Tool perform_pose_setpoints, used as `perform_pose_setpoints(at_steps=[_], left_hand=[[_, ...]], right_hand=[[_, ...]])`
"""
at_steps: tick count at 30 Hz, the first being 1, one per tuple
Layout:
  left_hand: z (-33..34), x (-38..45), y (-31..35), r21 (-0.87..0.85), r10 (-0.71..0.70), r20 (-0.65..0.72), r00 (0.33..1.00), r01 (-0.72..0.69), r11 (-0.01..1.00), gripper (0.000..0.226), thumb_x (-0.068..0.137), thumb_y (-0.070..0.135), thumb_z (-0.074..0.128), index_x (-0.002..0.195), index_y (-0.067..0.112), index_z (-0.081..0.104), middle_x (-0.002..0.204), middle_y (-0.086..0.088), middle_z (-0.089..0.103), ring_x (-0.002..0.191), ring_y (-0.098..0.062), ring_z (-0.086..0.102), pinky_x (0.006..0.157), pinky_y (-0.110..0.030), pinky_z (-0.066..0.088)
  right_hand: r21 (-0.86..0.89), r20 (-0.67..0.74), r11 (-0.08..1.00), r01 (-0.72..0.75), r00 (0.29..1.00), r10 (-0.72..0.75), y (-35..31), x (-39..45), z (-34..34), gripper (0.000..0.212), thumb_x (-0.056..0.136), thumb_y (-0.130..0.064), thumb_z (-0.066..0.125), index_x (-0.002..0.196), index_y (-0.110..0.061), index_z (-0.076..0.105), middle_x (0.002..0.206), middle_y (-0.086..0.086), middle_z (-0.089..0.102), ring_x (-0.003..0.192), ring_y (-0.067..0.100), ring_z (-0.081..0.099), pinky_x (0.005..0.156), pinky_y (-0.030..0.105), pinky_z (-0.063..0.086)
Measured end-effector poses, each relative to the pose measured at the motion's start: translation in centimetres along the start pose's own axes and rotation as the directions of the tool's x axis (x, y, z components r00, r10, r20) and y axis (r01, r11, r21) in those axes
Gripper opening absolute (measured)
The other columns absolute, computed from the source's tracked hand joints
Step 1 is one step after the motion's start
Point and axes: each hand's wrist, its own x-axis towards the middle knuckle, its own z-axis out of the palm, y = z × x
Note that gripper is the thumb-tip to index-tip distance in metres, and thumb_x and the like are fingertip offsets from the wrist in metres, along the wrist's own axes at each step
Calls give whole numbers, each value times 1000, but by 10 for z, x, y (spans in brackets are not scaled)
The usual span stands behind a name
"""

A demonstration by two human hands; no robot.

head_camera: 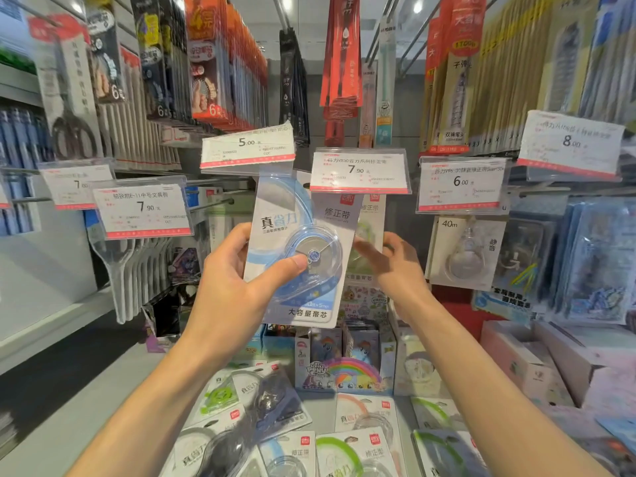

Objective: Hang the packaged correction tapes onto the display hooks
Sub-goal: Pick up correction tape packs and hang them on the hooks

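Held package (303, 249) — 修正带; price tag (358, 171) — 7.90

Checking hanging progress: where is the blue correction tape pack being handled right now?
In the head view, the blue-and-white carded correction tape pack is centre frame, gripped by the left hand, its top tucked under the 5.00 price tag.

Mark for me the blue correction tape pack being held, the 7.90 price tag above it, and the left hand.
blue correction tape pack (275, 222): head view, printed card.
7.90 price tag (358, 170): head view, on the price.
left hand (237, 284): head view, back of hand.
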Motion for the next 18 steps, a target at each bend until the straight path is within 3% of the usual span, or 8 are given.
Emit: perform_pose_setpoints(at_steps=[1, 3, 5, 7, 8, 10, 14, 18], left_hand=[[1, 0, -1, 5, -5, 6, 1000, 5, 1000, 37, 77, 23, 79, 112, 27, 68, 107, 11, 79, 96, -10, 76, 77, -19, 58], [3, 1, -3, 7, -26, 13, 1000, 26, 1000, 38, 77, 25, 80, 113, 26, 68, 107, 10, 79, 96, -11, 76, 78, -22, 59], [6, 1, -6, 6, -43, 22, 999, 42, 999, 41, 76, 24, 84, 114, 24, 68, 107, 9, 80, 96, -12, 77, 80, -24, 60], [10, 0, -10, -1, -51, 32, 998, 51, 999, 42, 77, 21, 87, 114, 22, 68, 106, 9, 80, 96, -11, 77, 77, -21, 59], [13, 0, -12, -6, -57, 36, 998, 57, 998, 39, 79, 20, 83, 114, 22, 68, 106, 10, 80, 95, -10, 77, 75, -19, 58], [20, 0, -18, -16, -72, 48, 996, 73, 997, 34, 83, 14, 80, 112, 25, 68, 105, 11, 80, 95, -8, 76, 75, -17, 57], [36, 2, -28, -18, -97, 72, 993, 99, 995, 31, 85, 11, 82, 109, 25, 68, 102, 8, 80, 91, -10, 77, 74, -19, 58], [53, 4, -34, 6, -113, 95, 989, 113, 994, 28, 86, 14, 82, 109, 23, 69, 99, 8, 79, 90, -10, 76, 75, -21, 58]], right_hand=[[-29, -3, 1000, -8, 1000, 8, 2, 0, -1, 65, 89, -57, 70, 136, -15, 58, 105, -11, 72, 88, -5, 67, 54, 7, 46], [-73, -12, 997, -30, 1000, 29, 7, 1, -5, 77, 89, -63, 66, 142, -9, 55, 124, 5, 71, 108, 16, 66, 72, 21, 52], [-121, 7, 992, -45, 999, 46, 6, -3, -11, 76, 90, -66, 61, 136, -6, 59, 121, 6, 69, 112, 22, 65, 85, 27, 51], [-161, -4, 986, -36, 999, 35, 5, -12, -20, 49, 97, -58, 59, 122, -16, 65, 109, -2, 72, 101, 2, 69, 73, 8, 49], [-167, -19, 985, -31, 999, 29, 3, -18, -26, 38, 100, -51, 59, 126, -23, 65, 105, -9, 72, 91, -12, 66, 65, 1, 46], [-187, -37, 982, -1, 999, -6, 2, -31, -39, 38, 101, -41, 62, 135, -23, 61, 107, -16, 69, 84, -23, 60, 64, -6, 41], [-176, -86, 978, 111, 988, -128, -6, -62, -53, 15, 98, -41, 64, 110, -34, 71, 114, -16, 72, 95, -14, 65, 75, -3, 43], [-63, 60, 987, 151, 987, -147, -16, -82, -47, 41, 84, -63, 62, 110, -34, 74, 109, -23, 76, 104, -9, 68, 85, 5, 47]])
